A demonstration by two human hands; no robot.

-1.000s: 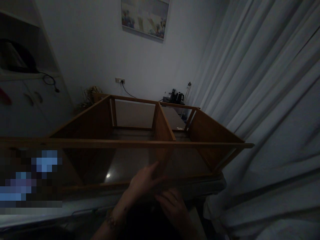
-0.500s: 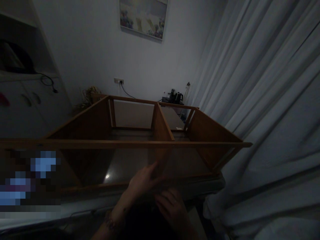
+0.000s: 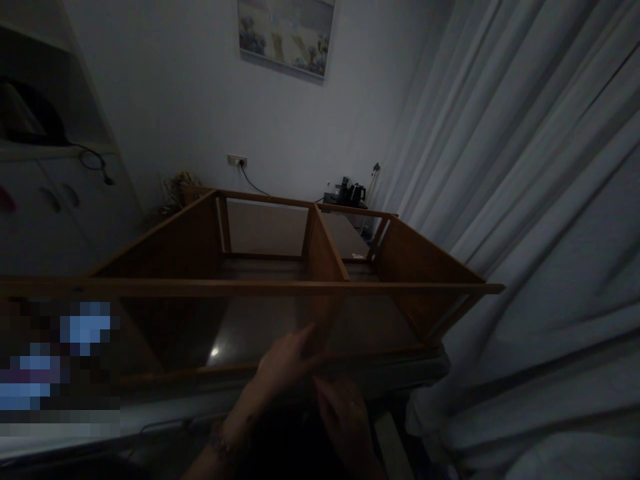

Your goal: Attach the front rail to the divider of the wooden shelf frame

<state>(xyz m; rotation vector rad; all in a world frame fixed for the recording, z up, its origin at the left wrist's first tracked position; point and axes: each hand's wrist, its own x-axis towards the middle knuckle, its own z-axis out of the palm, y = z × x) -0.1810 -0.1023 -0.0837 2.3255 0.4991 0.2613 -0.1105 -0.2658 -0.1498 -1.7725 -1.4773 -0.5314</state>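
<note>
A wooden cabinet frame (image 3: 280, 288) lies on its back on a table, with a centre divider (image 3: 325, 250) and open compartments. My left hand (image 3: 287, 360) rests against the lower end of the divider near the frame's front rail, fingers stretched forward. My right hand (image 3: 345, 417) is just below and right of it, at the table's near edge, fingers curled inward; in the dim light I cannot see anything in them.
Grey curtains (image 3: 525, 220) hang close on the right. A white cupboard (image 3: 60, 200) stands at the left. On the far wall are a socket (image 3: 237, 161) with a cable and a picture (image 3: 285, 33); a kettle (image 3: 350, 193) sits beyond the frame. A blurred patch covers the lower left.
My right hand has shifted slightly down and turned more edge-on. The left hand stays on the divider. The view has barely moved.
</note>
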